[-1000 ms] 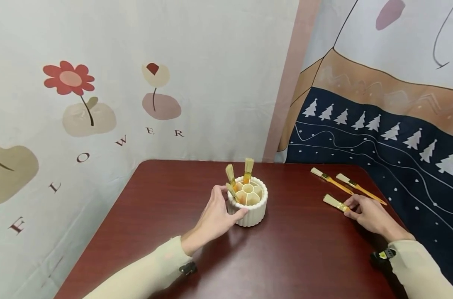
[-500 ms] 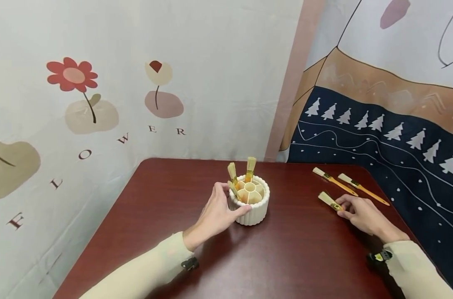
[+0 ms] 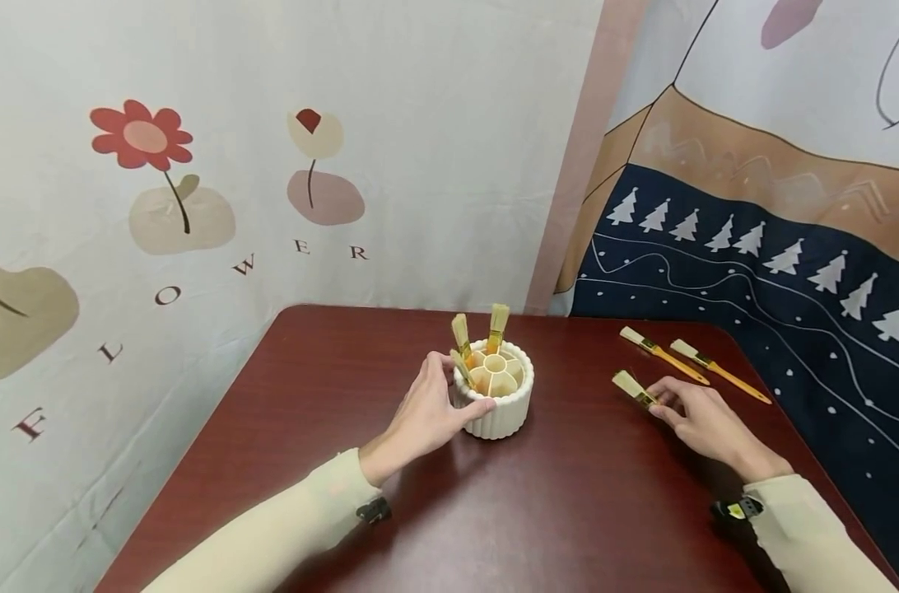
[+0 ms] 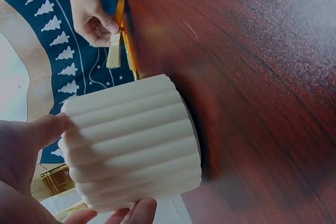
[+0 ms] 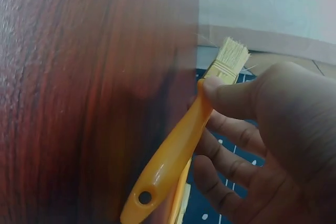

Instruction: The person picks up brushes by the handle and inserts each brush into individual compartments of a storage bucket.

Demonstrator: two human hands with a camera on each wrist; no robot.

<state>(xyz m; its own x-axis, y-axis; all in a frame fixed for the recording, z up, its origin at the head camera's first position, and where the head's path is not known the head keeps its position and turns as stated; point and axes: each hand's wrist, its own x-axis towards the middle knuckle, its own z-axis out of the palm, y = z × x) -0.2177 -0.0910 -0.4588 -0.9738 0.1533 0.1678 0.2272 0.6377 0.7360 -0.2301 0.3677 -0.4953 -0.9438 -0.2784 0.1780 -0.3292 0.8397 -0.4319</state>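
Observation:
My left hand (image 3: 429,416) grips the near left side of a white ribbed round holder (image 3: 503,418), thumb in front and fingers round the far side. Inside, the holder is split into compartments round a central ring. Three brushes stand in its left and back slots, bristles up, one of them a flat brush (image 3: 498,323). Over at the right, my right hand (image 3: 709,420) pinches a paintbrush (image 5: 176,148) just below its metal band. Its orange handle, with a hole at the end, shows fully in the right wrist view, and its bristles point towards the holder.
Two more orange-handled paintbrushes, a left one (image 3: 668,357) and a right one (image 3: 724,374), lie at the far right of the dark red table (image 3: 568,511). Printed cloth (image 3: 449,148) hangs behind the table and along its right side.
My right hand has lifted the paintbrush and carried it a little left, away from the two lying ones. The left hand keeps its grip on the holder, which stays in place.

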